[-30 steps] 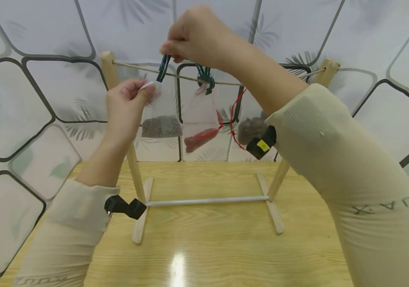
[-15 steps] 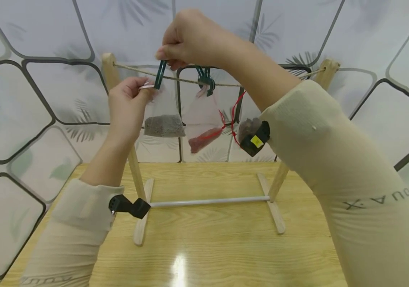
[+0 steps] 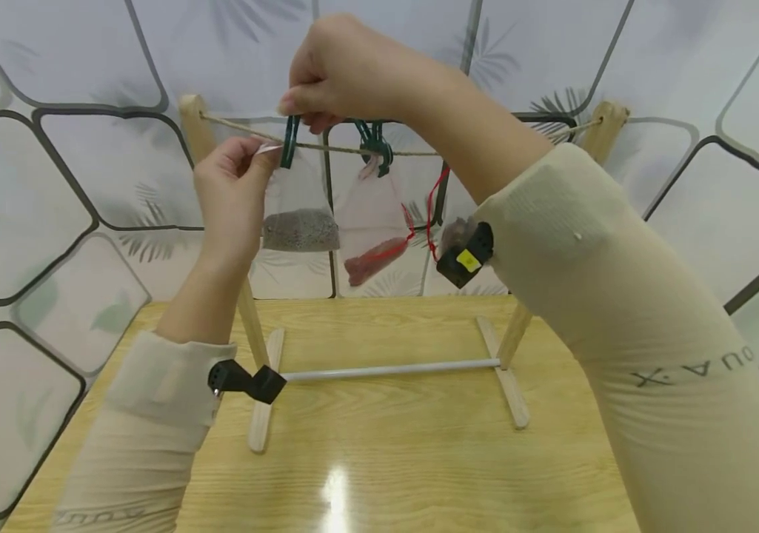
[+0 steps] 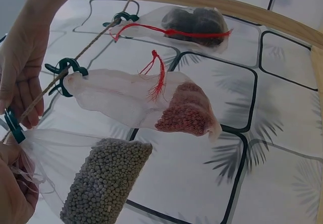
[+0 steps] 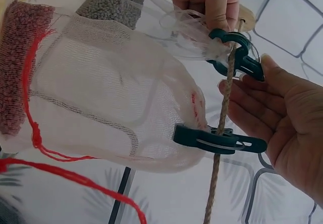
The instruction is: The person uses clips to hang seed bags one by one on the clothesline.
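Observation:
My left hand point(image 3: 229, 196) pinches the gathered top of a white mesh bag point(image 4: 108, 178) filled with small grey round pellets. Between the thumb and fingers of my right hand point(image 3: 349, 78) are the handles of a dark green clothespin point(image 3: 289, 144). In the right wrist view its jaws straddle the rope point(image 5: 214, 178) right at the bag's gathered top. Beside it, a mesh bag with a dark red filling point(image 4: 186, 110) hangs from a second green clothespin point(image 5: 219, 139). Farther along hangs a bag with dark round lumps point(image 4: 194, 24), mostly hidden by my right wrist in the head view.
A wooden stand with two uprights, the left post point(image 3: 198, 129) and the right post point(image 3: 604, 133), carries the rope. A white rod point(image 3: 386, 370) joins its feet on the wooden table point(image 3: 419, 459). Red drawstrings point(image 5: 33, 98) dangle from the bags. A patterned wall covering point(image 3: 72, 170) stands behind.
My right hand has moved slightly left and down with the clothespin, whose tip now overlaps the rope beside my left fingertips. My left hand has raised the bag's top to the rope.

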The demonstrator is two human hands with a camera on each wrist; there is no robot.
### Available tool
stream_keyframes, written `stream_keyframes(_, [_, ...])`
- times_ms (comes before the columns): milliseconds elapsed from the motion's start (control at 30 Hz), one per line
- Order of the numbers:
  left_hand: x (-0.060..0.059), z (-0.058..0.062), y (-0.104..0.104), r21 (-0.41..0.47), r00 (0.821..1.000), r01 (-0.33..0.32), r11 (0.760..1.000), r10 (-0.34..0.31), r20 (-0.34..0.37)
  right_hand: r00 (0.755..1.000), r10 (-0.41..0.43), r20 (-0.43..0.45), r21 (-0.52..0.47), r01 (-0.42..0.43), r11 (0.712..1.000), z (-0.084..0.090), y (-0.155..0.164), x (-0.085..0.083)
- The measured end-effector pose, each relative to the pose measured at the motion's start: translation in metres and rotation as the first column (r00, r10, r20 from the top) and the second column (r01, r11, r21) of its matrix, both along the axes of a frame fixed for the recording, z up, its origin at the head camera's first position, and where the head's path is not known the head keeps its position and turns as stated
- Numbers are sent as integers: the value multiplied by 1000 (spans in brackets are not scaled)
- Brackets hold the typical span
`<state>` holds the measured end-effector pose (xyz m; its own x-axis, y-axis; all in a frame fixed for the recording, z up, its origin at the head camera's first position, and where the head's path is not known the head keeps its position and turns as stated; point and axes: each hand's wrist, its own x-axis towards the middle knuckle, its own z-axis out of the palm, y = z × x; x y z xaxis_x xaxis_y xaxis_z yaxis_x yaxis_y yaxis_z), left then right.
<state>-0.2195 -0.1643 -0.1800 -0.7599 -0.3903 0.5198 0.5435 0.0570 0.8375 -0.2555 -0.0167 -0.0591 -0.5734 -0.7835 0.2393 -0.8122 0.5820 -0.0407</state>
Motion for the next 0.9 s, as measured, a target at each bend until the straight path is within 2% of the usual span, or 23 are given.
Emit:
stream_keyframes(133, [-1, -3, 2, 59, 998, -3, 998, 6, -57, 998, 40, -49, 3, -40, 999, -1, 0, -1])
stream_keyframes(233, [-1, -5, 4, 51, 993, -62, 997, 67, -101, 996, 51, -68, 0, -51, 999, -4, 0, -2])
stream_keyframes(300, [-1, -7, 5, 35, 987, -110, 993, 114, -111, 996, 51, -67, -4, -52, 999, -6, 1, -3])
stream_keyframes(367, [-1, -8, 5, 27, 985, -133, 991, 135, -111, 997, 49, -53, -13, -50, 999, -10, 1, -3])
stream_keyframes(533, [3, -12, 5, 2, 990, -114, 993, 114, -85, 999, -5, -42, -72, 1, 997, -18, 8, 2])
stream_keyframes(667, [9, -19, 1, -44, 992, -106, 993, 103, -70, 994, -36, -105, -191, 15, 981, -28, 23, 13])
stream_keyframes(767, [16, -25, -3, -79, 992, -121, 989, 117, -50, 977, 18, -211, -281, -79, 956, -39, 35, 19])
stream_keyframes(900, [28, -38, -9, -183, 984, -177, 967, 167, -68, 931, 91, -353, -355, -223, 908, -54, 47, 26])
